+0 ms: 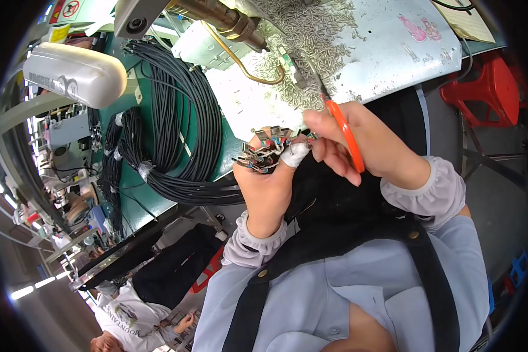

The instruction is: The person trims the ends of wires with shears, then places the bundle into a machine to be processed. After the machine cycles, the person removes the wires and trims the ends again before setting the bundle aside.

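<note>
Left hand (267,185), thumb bandaged, clenches a bundle of terminal-tipped wires (267,154) before the chest; right hand (358,141) grips orange-handled scissors (345,132) whose blades, hidden among the wires, may nick a finger.

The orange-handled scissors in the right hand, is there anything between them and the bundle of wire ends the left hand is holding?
Nothing visible. The right hand holds the orange-handled scissors right beside the bundle of wire ends gripped in the left hand. The scissors' tip is hidden behind the fingers.
</note>
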### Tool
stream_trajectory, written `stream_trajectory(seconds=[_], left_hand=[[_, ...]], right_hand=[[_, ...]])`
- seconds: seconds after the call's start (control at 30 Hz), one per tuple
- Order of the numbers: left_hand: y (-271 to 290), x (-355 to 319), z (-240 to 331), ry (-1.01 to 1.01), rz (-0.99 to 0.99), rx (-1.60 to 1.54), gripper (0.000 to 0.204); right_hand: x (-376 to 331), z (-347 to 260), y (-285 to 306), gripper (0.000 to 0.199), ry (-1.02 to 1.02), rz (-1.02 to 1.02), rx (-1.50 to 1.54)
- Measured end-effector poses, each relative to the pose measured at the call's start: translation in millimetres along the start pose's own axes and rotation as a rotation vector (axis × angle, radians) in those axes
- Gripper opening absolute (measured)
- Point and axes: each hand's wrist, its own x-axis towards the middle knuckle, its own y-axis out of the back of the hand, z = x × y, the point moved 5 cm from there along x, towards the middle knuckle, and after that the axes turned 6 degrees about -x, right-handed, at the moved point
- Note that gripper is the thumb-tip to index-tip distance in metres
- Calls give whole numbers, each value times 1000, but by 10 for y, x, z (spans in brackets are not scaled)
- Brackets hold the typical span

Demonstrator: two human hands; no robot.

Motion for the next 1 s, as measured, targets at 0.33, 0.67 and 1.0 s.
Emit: stream_trajectory(seconds=[0.33,0.67,1.0], left_hand=[[29,33,-20,443,-8,-547,16],[-16,-3,-37,470,-25,-504,15],[19,-41,90,-23,121,88,15]], right_hand=[[-246,-459,-152,11,1176,501,-1321],[-349,-414,-229,21,1227,641,-1522],[-95,-86,-77,5,568,369,-423]])
